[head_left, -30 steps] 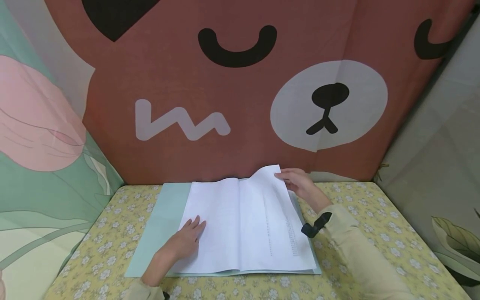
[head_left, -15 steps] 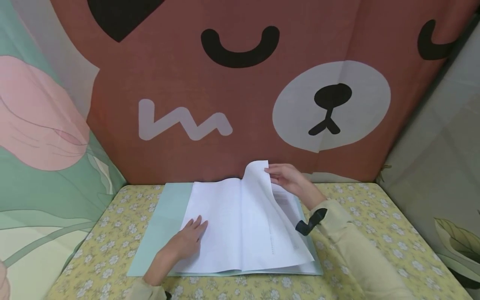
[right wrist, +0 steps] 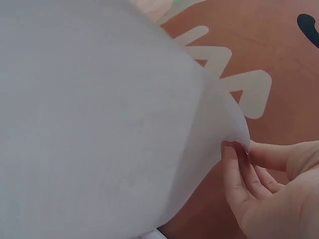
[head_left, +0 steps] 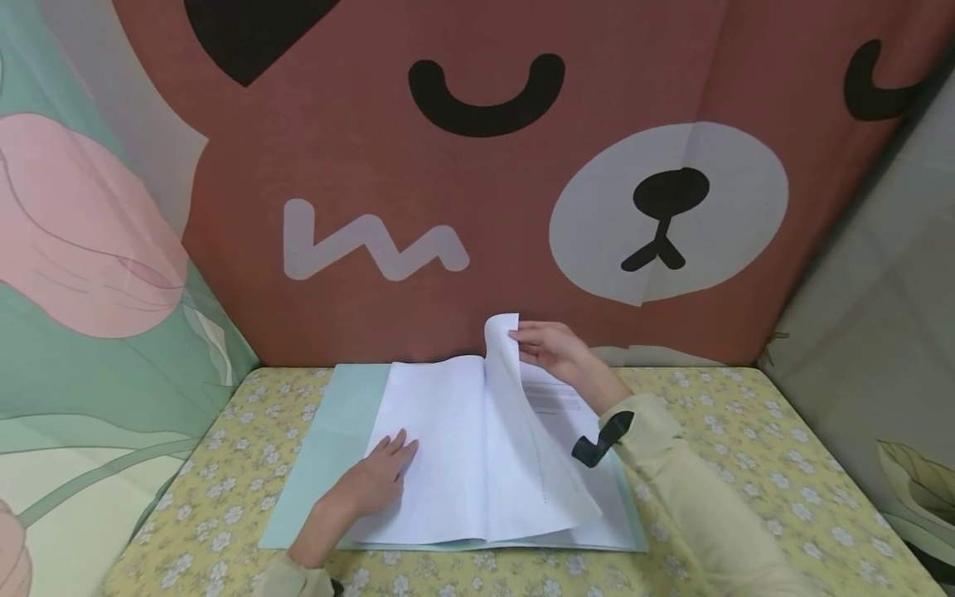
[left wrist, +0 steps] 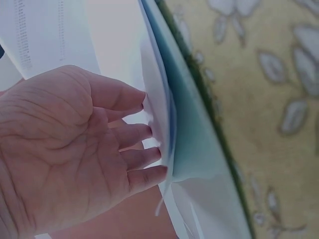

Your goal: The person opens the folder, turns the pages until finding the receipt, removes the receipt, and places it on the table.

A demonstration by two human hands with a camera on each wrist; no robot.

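An open book of white pages [head_left: 440,439] with a pale green cover [head_left: 339,423] lies on the table. My right hand [head_left: 555,348] pinches the upper corner of a page [head_left: 511,431] between thumb and fingers. That page is lifted and curls to the left, baring a printed sheet [head_left: 555,402] beneath it. In the right wrist view the page's blank side [right wrist: 109,129] fills much of the picture, its corner in my right hand [right wrist: 269,184]. My left hand [head_left: 376,477] rests on the left page; in the left wrist view my left hand's [left wrist: 84,149] fingertips touch the paper.
A yellow flowered cloth [head_left: 716,464] covers the table. Behind it hangs a brown curtain [head_left: 388,307] with a bear print, close to the book's far edge. Printed fabric [head_left: 97,398] hangs at the left side. A dark strap [head_left: 604,439] sits at my right cuff.
My right hand has moved left with the page corner, so the page curls over further and more of the printed sheet shows. The left hand stays on the left page.
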